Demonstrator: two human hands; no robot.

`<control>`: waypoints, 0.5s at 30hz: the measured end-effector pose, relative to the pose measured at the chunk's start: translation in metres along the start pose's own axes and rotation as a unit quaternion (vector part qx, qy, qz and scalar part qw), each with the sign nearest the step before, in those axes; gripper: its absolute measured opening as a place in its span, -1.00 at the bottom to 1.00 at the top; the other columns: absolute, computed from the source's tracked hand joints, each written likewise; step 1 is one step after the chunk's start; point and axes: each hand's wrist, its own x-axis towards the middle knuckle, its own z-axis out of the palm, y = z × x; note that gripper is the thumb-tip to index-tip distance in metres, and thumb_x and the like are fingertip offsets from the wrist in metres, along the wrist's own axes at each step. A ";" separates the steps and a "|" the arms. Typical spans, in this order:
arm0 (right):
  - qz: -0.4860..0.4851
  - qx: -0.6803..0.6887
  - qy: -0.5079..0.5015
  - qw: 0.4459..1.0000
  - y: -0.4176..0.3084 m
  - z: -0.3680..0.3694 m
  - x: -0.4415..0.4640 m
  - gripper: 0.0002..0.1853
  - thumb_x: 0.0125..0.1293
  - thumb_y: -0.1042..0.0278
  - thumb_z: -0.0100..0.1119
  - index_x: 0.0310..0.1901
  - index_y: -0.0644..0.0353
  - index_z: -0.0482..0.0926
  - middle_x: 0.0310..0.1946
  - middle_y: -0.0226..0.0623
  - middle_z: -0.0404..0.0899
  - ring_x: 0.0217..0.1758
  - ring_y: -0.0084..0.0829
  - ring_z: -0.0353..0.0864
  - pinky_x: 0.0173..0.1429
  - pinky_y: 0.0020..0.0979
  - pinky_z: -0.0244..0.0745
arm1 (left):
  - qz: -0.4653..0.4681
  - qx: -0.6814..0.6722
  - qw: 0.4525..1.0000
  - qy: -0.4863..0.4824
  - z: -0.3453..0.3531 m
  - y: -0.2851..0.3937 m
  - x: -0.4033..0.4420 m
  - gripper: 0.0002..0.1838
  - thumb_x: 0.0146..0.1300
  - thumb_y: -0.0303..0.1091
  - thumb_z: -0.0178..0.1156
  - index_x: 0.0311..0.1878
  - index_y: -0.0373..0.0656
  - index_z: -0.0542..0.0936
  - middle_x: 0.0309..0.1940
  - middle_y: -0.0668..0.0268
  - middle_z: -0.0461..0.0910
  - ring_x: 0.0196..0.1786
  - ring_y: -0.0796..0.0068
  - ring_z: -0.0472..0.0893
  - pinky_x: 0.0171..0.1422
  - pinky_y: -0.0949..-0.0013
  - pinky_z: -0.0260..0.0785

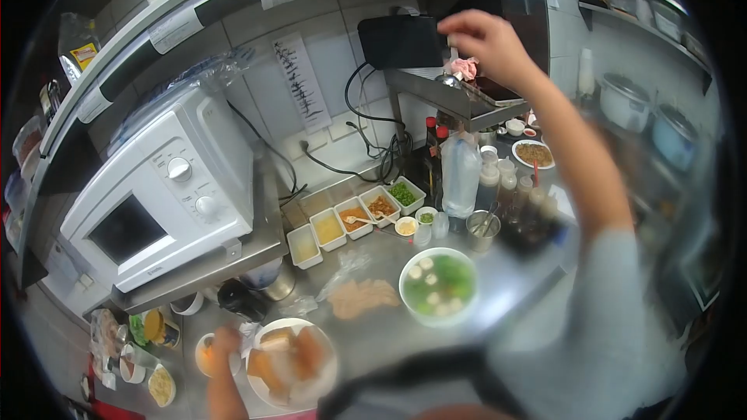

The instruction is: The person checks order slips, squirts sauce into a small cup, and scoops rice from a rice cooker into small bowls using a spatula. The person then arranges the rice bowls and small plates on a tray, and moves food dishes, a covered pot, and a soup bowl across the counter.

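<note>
My right hand (484, 40) is raised at the upper right, its bent fingers at the right edge of a black screen (401, 43); I cannot tell whether they touch it. Nothing shows in that hand. Low on the left, my left hand (226, 341) is smeared by motion, beside a small white bowl (201, 340) with something orange in it. Just right of it lies a white plate (330, 369) with browned, bread-like slices (272, 373), partly blurred. A white bowl of soup (438, 286) with green leaves and pale round pieces stands on the steel counter. Below the raised hand is a crumpled pink thing (464, 68).
A white microwave (167, 187) stands on a raised shelf at left. Several white tubs of toppings (354, 218) line the wall. A clear plastic bottle (461, 175), squeeze bottles (506, 187) and a metal cup (483, 232) stand right of them. A clear bag (342, 276) lies mid-counter.
</note>
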 end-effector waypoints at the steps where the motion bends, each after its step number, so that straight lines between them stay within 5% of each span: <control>1: 0.102 0.067 -0.023 0.992 0.016 -0.005 0.028 -0.74 0.19 0.41 0.12 -0.07 0.15 0.59 -0.21 -0.42 0.60 -0.25 -0.59 0.52 -0.14 -0.53 0.45 | -0.005 -0.034 0.999 0.020 -0.003 -0.008 -0.005 -0.72 0.03 -0.27 0.15 -0.21 -0.21 0.61 -0.35 0.09 0.62 -0.24 0.19 0.62 -0.16 0.21 0.42; 3: 0.072 0.193 -0.024 0.978 0.039 -0.010 0.070 -0.70 0.21 0.32 0.12 -0.02 0.15 0.57 -0.10 -0.46 0.56 -0.05 -0.57 0.47 0.01 -0.48 0.39 | -0.050 -0.159 0.985 0.047 -0.063 0.036 -0.043 -0.75 0.05 -0.35 0.14 -0.20 -0.22 0.60 -0.36 0.09 0.62 -0.26 0.21 0.61 -0.16 0.25 0.42; 6: 0.094 0.202 0.037 0.974 0.044 -0.002 0.113 -0.65 0.22 0.27 0.09 0.06 0.05 0.52 0.07 -0.41 0.47 0.12 -0.46 0.40 0.11 -0.35 0.36 | -0.052 -0.276 0.953 0.112 -0.133 0.095 -0.095 -0.76 0.07 -0.46 0.12 -0.15 -0.23 0.58 -0.33 0.12 0.62 -0.26 0.30 0.60 -0.15 0.34 0.41; 9: -0.010 0.251 0.153 0.956 0.064 0.027 0.146 -0.72 0.10 0.36 0.12 -0.12 -0.06 0.62 -0.42 -0.23 0.51 -0.34 -0.24 0.51 -0.15 -0.20 0.35 | -0.056 -0.322 0.933 0.150 -0.159 0.124 -0.140 -0.60 0.03 -0.55 0.14 0.02 -0.23 0.52 -0.29 0.21 0.62 -0.24 0.47 0.59 -0.10 0.43 0.42; 12: -0.079 -0.186 0.273 0.940 0.048 0.021 0.123 -0.60 0.10 0.38 0.11 0.02 -0.17 0.57 -0.21 -0.20 0.47 -0.16 -0.20 0.48 -0.08 -0.21 0.37 | -0.084 -0.347 0.918 0.170 -0.165 0.143 -0.178 -0.52 0.02 -0.59 0.14 0.10 -0.23 0.49 -0.30 0.28 0.60 -0.24 0.57 0.57 -0.07 0.49 0.40; 13: -0.037 -0.234 0.234 0.943 0.050 0.020 0.120 -0.64 0.10 0.33 0.12 -0.02 -0.20 0.60 -0.13 -0.26 0.44 -0.04 -0.21 0.43 -0.08 -0.18 0.38 | -0.097 -0.358 0.913 0.168 -0.161 0.139 -0.189 -0.53 0.02 -0.59 0.14 0.10 -0.24 0.49 -0.31 0.30 0.59 -0.24 0.58 0.56 -0.07 0.49 0.40; 15: -0.095 -0.335 0.311 0.884 0.064 0.021 0.119 -0.65 0.10 0.27 0.14 -0.03 -0.17 0.60 -0.13 -0.25 0.44 -0.05 -0.20 0.44 -0.06 -0.17 0.38 | -0.125 -0.340 0.916 0.176 -0.163 0.154 -0.215 -0.54 0.04 -0.59 0.13 0.09 -0.27 0.49 -0.35 0.36 0.57 -0.26 0.63 0.51 -0.11 0.50 0.39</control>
